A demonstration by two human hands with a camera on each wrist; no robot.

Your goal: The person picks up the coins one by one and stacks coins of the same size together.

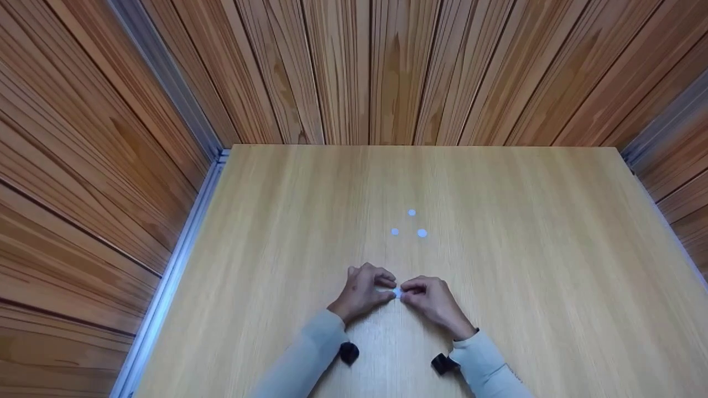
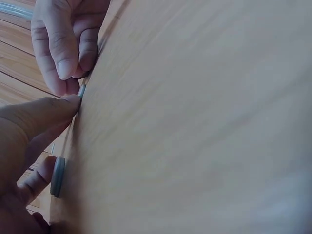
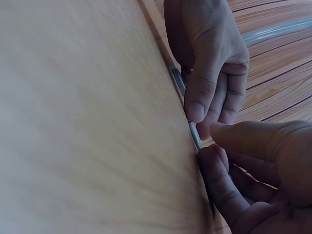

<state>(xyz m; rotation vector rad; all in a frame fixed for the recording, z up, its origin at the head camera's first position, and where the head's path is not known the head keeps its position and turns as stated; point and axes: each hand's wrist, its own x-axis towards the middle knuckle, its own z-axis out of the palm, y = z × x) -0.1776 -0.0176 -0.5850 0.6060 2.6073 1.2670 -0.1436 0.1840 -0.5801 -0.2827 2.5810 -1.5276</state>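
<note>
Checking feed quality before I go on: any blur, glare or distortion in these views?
Head view: sharp, even light, wide-angle bend in the wall planks. Left wrist view: tabletop smeared, left hand soft. Right wrist view: tabletop blurred, right hand dim, left hand clearer.

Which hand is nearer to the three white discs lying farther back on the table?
Right. The right hand sits almost directly below the three white discs; the left hand is farther off to their left.

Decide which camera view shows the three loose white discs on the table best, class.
The head view: all three white discs lie apart on the table, beyond both hands. The left wrist view shows one grey disc edge-on, perhaps another disc; the right wrist view shows only fingers and a thin piece between them.
</note>
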